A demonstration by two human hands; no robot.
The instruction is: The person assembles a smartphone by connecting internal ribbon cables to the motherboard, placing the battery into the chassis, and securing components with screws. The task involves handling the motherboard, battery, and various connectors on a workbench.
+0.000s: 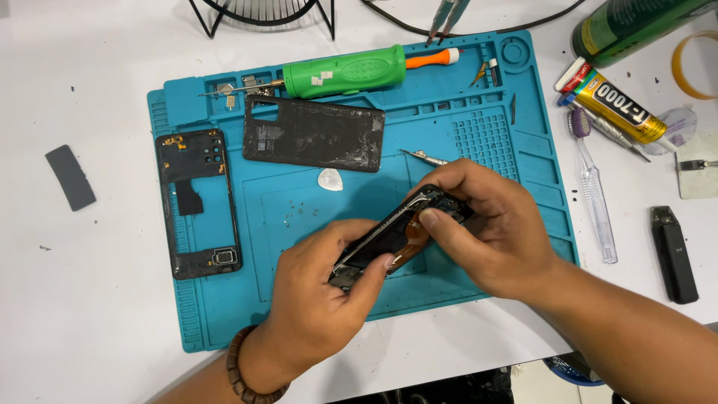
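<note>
Mid-frame [198, 203] stripped, lies on mat [538, 187] at left. Back cover [313, 135] off, above centre. Your left hand [318, 295] clamps lower end of phone body [400, 236] held over mat; right hand [490, 232] pinches its upper end. Internals exposed, reassembly outstanding. Screwdriver [351, 72], glue tube [617, 105] near; nothing obstructs.

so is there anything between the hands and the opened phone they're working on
Nothing visible. Both the left hand and the right hand already grip the opened phone directly, held above the blue mat. The white pick lies apart.
</note>
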